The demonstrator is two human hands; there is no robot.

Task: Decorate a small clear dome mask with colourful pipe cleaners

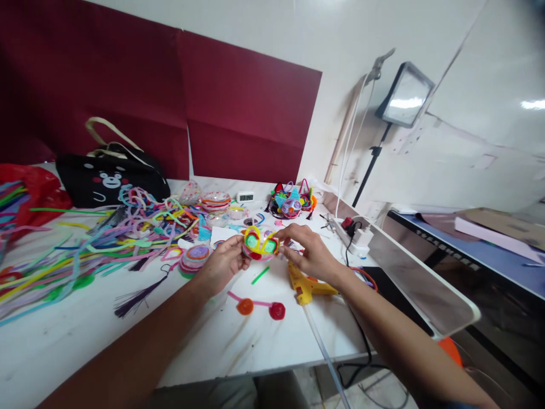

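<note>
Between my hands, above the white table, is a small animal face made of pipe cleaners (257, 243), with a yellow outline, green eyes and a red nose. My left hand (225, 262) pinches its left edge between thumb and fingers. At its right edge, the bent fingers and thumb of my right hand (310, 250) close on the rim; the exact contact is hard to see. Beneath my right wrist lies a yellow glue gun (305, 284). A pink strip (258, 301) with an orange coil (244, 307) and a red coil (277, 311) lies nearer me, below a short green piece (260, 275).
Loose pipe cleaners (85, 255) cover the table's left side, beside a dark tassel (138, 295). A black bag (111, 180) stands behind them. Finished colourful pieces (292, 201) sit at the back. A power strip (353, 238) and a black pad (395, 298) are on the right.
</note>
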